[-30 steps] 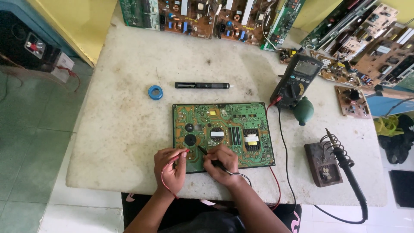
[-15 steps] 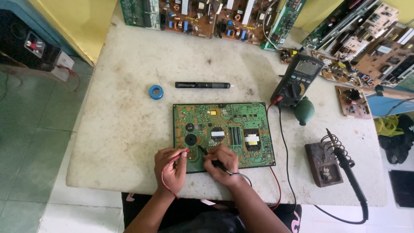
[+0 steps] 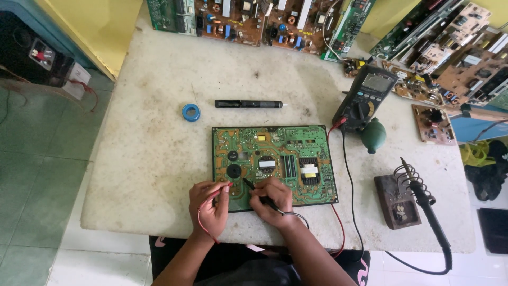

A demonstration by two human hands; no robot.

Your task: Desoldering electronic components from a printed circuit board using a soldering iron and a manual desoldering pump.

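- Green circuit board (image 3: 275,164) lying flat near the middle of the front edge of the worn white table (image 3: 143,153), component side up, front edge just short of the table's own.
- Left hand (image 3: 210,207) at the board's front left corner, fingers pinched on a red probe (image 3: 221,187), tip pointing at the board; red lead looping down over the wrist.
- Right hand (image 3: 271,200) just beside it on the board's front edge, fingers closed on a black probe (image 3: 250,185), pen-fashion, tip touching the board near a round black component (image 3: 234,171).
- Both hands close together, nearly touching; forearms coming in over the table's front edge.
- Black lead (image 3: 296,216) curling off the right wrist; red wire (image 3: 336,222) running along the board's right side and over the front edge.
- Multimeter (image 3: 366,97) propped just beyond the board's back right corner, dial and screen facing up, leads plugged in at its base.
- Green rubber blower bulb (image 3: 373,135) right beside the multimeter, near the board's right edge.
- Soldering iron (image 3: 423,198) resting in a coiled stand (image 3: 396,200) toward the front right corner of the table, cable trailing off the front edge.
- Black pen-shaped tool (image 3: 247,104) lying parallel to the board's back edge, well apart from it.
- Blue tape roll (image 3: 191,112) just left of that tool.
- More circuit boards (image 3: 248,18) stacked along the back edge and back right corner.
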